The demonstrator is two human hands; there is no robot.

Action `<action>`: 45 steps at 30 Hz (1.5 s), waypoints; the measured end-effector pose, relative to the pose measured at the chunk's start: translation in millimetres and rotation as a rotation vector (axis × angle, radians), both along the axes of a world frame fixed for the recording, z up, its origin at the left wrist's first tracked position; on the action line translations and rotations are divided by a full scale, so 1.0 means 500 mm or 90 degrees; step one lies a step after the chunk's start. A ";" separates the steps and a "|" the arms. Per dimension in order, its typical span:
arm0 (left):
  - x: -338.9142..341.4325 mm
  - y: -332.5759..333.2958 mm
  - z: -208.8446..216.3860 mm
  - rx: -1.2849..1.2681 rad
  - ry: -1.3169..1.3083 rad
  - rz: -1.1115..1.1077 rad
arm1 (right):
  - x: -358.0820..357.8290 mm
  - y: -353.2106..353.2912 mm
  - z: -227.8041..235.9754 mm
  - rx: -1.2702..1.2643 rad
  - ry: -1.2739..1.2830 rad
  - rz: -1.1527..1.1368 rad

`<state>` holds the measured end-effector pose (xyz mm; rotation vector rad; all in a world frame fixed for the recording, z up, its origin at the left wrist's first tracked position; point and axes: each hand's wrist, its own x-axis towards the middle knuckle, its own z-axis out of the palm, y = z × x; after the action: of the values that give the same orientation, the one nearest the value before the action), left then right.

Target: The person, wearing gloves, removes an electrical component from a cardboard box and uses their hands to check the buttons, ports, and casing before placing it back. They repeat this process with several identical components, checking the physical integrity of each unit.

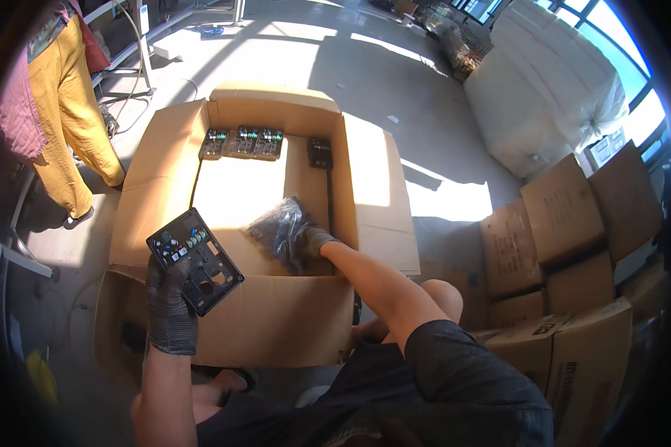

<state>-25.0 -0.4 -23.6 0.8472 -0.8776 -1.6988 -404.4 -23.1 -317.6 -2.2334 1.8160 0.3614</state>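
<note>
My left hand point(171, 313), in a dark knitted glove, grips a black plastic housing point(218, 277) with a green-and-white circuit board at its upper end. The housing is tilted above the near left corner of a large open cardboard box point(276, 320). Inside the box, my gloved right hand point(315, 243) is closed on a crumpled clear plastic bag point(279, 223) with dark contents I cannot make out. Along the box's far wall sit several similar black units with green parts point(255, 143). A darker black unit point(319, 153) lies in the far right corner.
To the left stands a person in yellow trousers point(71, 112), beside a metal frame point(142, 52). Stacked cardboard boxes point(566, 208) are at the right. Behind them is a large plastic-wrapped white bundle point(537, 89). The box's right flap point(380, 194) is folded outward.
</note>
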 end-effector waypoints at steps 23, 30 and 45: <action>-0.005 0.020 -0.017 -0.205 -0.235 -0.065 | 0.149 0.113 0.536 0.073 -0.854 -0.284; -0.034 0.039 -0.049 -0.426 -0.417 -0.180 | 0.287 0.172 0.603 0.111 -0.978 -0.223; -0.078 0.058 -0.030 -0.483 -0.530 -0.142 | 0.297 0.182 0.591 0.077 -0.929 -0.321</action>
<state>-64.0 28.4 -38.4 0.9236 -2.0701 -0.9805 -255.8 67.8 -22.0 -1.1283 1.2524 -0.9618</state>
